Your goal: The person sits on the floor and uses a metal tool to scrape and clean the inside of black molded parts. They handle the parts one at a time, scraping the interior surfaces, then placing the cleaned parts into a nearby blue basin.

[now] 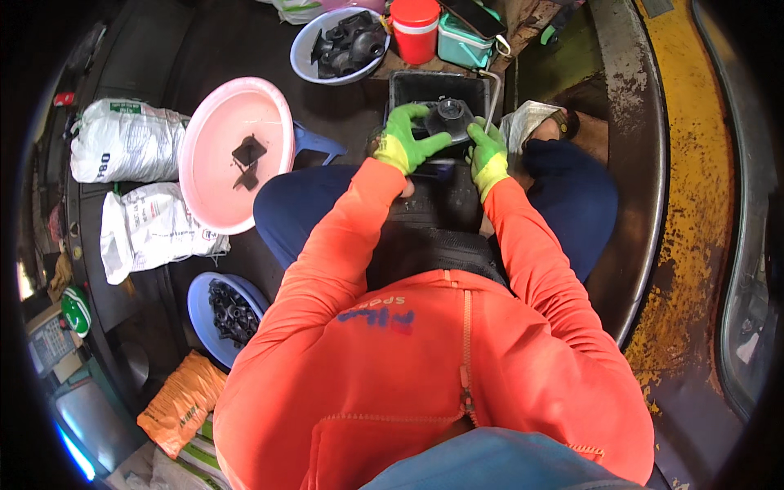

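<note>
Black part (underside) behind gloved hands

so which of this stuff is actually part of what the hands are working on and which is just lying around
In hand:
- left hand and right hand, both gloved, gripping a round black part
- black tray under the part
- white-blue bowl of black parts
- blue bowl of small black parts

Lying about:
- pink basin
- white sacks
- orange bag
- red container
- teal box

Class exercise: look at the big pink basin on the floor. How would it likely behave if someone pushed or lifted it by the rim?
The pink basin looks like thin plastic, so probably light and a bit flexible. It holds only a couple of small dark pieces, so a push would likely slide it easily. It seems to sit tilted, so pressing on the rim might tip it.
</note>
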`<state>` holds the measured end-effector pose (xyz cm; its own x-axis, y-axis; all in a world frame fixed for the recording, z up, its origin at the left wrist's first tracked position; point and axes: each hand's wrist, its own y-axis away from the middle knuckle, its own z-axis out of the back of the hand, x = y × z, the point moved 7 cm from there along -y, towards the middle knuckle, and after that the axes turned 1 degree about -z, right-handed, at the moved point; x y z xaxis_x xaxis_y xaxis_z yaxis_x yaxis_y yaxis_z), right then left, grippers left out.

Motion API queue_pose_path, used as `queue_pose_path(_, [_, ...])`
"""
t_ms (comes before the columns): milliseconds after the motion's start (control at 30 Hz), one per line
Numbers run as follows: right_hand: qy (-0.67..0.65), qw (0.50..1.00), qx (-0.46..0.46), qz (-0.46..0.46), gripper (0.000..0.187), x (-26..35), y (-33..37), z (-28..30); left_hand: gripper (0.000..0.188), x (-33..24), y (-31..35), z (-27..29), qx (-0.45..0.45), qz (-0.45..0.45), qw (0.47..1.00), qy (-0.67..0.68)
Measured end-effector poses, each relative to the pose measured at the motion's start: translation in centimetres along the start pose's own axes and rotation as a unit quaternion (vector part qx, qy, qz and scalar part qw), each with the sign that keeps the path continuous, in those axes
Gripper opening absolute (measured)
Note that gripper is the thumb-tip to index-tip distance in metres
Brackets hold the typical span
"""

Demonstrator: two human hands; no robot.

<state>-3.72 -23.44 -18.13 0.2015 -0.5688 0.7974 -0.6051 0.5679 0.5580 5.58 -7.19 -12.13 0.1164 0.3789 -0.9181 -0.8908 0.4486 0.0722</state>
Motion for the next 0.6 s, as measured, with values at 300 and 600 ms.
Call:
queue_pose_path(300, [0.412, 0.889, 0.116, 0.160, 0.047, -3.2, 1.1, -0.8, 0.057, 7.6, -0.6, 0.8, -0.029, -0.078, 0.982, -0.171])
queue_pose_path(600, [0.653, 0.698, 0.178, 0.234, 0.035, -2.5, 5.4, -3.1, 0.056, 12.3, -1.3, -0.2, -0.056, -0.041, 0.979, -0.191])
